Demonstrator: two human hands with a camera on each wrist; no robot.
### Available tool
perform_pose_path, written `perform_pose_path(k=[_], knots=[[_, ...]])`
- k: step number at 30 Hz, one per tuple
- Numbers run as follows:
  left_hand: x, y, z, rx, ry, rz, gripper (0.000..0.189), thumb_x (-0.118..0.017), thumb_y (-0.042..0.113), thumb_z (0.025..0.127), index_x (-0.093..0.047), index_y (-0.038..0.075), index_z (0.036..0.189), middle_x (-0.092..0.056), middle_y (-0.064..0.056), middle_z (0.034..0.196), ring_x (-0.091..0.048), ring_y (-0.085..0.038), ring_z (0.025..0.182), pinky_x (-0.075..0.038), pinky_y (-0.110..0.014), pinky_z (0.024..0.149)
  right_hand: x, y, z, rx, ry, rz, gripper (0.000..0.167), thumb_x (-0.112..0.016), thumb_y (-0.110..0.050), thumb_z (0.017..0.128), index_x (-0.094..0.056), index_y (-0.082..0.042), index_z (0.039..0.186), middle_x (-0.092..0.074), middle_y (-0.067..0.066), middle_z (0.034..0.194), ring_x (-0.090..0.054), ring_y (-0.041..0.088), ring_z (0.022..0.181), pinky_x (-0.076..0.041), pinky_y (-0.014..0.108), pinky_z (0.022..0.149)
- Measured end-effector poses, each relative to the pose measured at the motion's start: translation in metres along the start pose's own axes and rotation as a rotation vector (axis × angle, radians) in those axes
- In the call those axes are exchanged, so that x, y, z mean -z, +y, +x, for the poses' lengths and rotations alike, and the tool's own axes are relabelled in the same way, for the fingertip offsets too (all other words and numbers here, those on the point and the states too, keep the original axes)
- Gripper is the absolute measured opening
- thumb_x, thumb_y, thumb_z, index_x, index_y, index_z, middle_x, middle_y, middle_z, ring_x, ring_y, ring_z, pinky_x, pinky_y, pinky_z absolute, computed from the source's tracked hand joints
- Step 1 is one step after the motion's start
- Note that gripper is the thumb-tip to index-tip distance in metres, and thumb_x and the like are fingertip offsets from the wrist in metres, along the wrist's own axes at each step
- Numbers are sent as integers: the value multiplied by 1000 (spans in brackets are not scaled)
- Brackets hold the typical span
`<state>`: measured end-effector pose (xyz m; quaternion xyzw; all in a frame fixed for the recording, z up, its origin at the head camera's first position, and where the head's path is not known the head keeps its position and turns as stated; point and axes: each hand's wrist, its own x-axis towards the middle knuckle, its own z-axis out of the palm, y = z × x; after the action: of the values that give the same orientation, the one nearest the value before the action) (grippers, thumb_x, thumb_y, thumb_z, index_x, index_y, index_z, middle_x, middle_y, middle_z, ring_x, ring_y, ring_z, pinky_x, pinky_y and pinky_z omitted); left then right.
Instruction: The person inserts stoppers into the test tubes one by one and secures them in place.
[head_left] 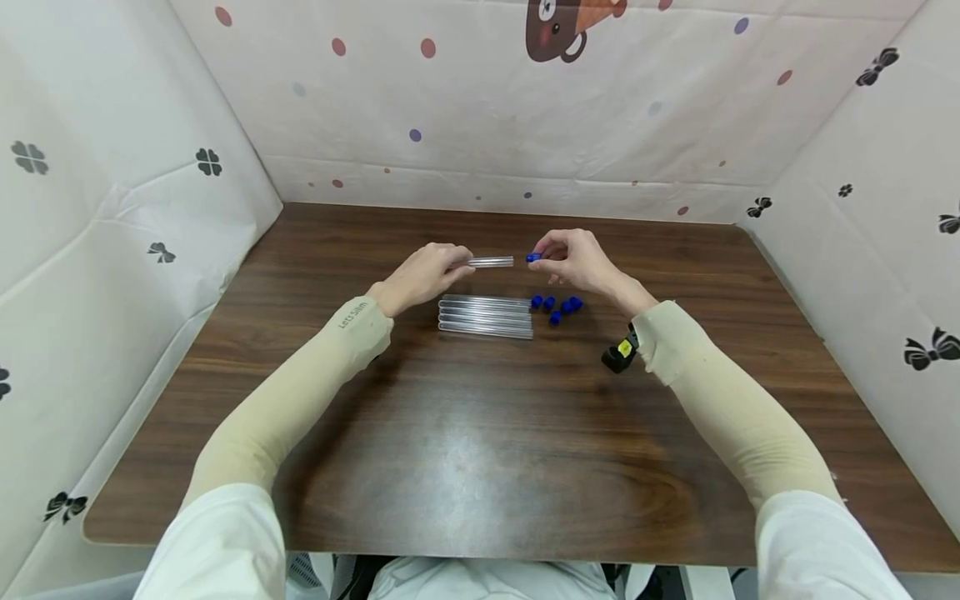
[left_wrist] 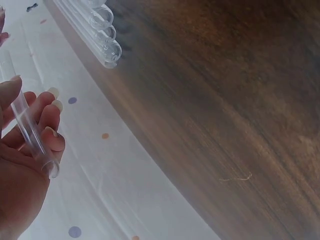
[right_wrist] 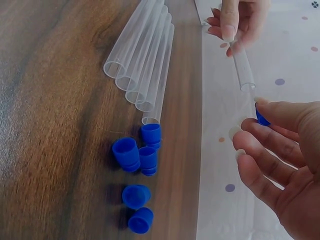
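The left hand (head_left: 423, 275) held a clear plastic test tube (head_left: 491, 262) level above the dark wooden counter (head_left: 480, 433); the right hand (head_left: 577, 260) pinched a small blue plastic cap (head_left: 533, 257) just off its open mouth. Misaligned, the cap could slip from the fingers and fall among the loose blue caps (right_wrist: 137, 170).

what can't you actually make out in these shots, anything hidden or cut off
- Blue cap in the right hand: right wrist view, mostly hidden behind the fingertips.
- Held clear tube: left wrist view, its open end is cut off by the top edge.
- Black device with a yellow label: head view, too small to identify.
- Tubes on the table: left wrist view, only rounded ends show.
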<state>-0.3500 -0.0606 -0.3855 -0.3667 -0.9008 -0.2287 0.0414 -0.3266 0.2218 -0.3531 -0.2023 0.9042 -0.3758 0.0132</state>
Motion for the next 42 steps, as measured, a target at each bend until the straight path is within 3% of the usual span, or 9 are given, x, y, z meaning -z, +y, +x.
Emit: perform_pose_path(k=[3,8,17,23,30,37,42], knots=[[0,1,0,-10,2,4,24,-56,26,98,-65,10,114,-69,-4,103,-63,-17,91,-50,-37,84,-1,-1,0,-2,3,-1,17,-71,-17,88,-66,-6,100,-69,21,93,-64,15,57,-55,38,57],[-1,0,1,-10,9,2,24,-57,26,98,-65,10,113,-69,-4,103,-63,-17,91,-50,-37,85,-4,-2,1,-9,2,4,17,-71,-17,88,-67,-6,100,-69,21,94,-64,16,57,-55,46,60],[-2,1,0,-1,5,-6,24,-56,26,98,-66,10,113,-69,-3,102,-61,-16,87,-49,-36,81,-6,-2,2,-4,-5,15,17,-71,-17,88,-67,-5,100,-70,21,94,-65,19,59,-53,27,53],[-3,2,-1,8,-4,-15,26,-55,27,99,-65,10,116,-69,-4,106,-63,-16,93,-51,-37,85,-8,-3,3,-12,-6,15,17,-71,-17,88,-67,-5,99,-70,19,93,-67,32,65,-54,27,53],[-4,4,-1,7,-13,-24,26,-54,27,99,-65,10,116,-69,-3,106,-63,-15,90,-51,-35,83,-11,-3,2,-13,-18,16,16,-70,-17,89,-67,-6,100,-69,22,95,-65,20,60,-55,33,56],[-5,4,0,11,-14,-36,25,-56,25,99,-65,9,116,-69,-3,105,-62,-14,87,-51,-34,81,-13,-3,3,-21,-22,26,16,-69,-18,90,-67,-6,101,-69,22,96,-66,41,72,-56,40,60],[-6,3,0,4,-6,-43,25,-55,25,99,-65,9,115,-68,-2,102,-60,-14,84,-51,-34,78,-13,-3,4,-23,-17,31,18,-70,-20,89,-67,-6,100,-69,22,95,-66,42,70,-56,45,62]])
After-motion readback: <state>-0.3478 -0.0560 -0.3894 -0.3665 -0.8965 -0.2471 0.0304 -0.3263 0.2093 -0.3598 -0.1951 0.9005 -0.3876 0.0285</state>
